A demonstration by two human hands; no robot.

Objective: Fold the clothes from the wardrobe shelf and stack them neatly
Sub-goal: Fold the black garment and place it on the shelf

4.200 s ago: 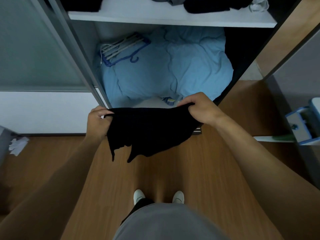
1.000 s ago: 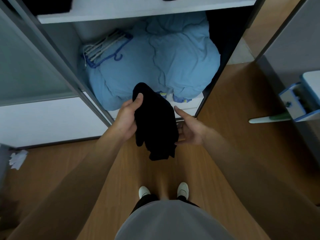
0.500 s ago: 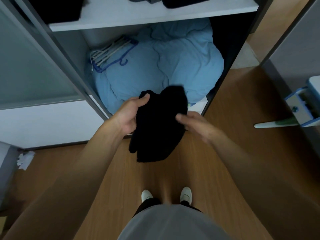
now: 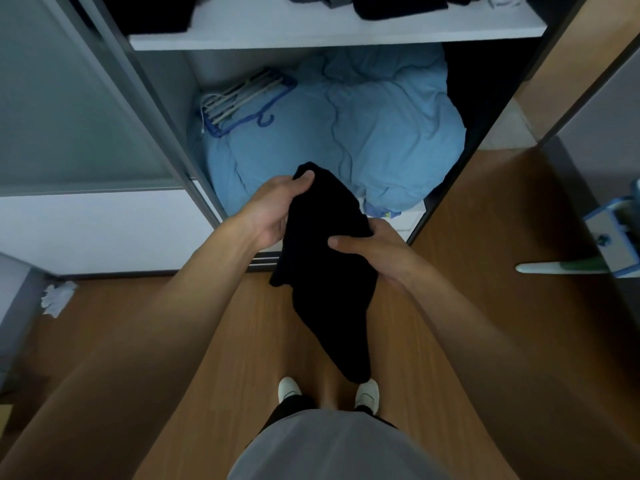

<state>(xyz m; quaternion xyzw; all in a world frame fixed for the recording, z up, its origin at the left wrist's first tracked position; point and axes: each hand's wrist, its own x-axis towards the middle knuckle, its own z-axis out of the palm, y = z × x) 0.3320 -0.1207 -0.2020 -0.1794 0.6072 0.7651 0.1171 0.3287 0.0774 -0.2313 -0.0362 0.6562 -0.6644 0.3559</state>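
Black soft-fabric garment (image 4: pixel 327 278) mid-fold, tail hanging toward 6 o'clock. Left hand (image 4: pixel 272 213) fingers clench top edge; right hand (image 4: pixel 375 254) pinches middle. Next, likely: fold tail up.

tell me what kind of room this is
Likely a bedroom, at an open wardrobe: a white shelf holding clothes, a blue duvet with hangers on it below.

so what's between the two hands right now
The black garment. In the head view it sits between the left hand and the right hand, both gripping its upper part, with its loose end hanging down.
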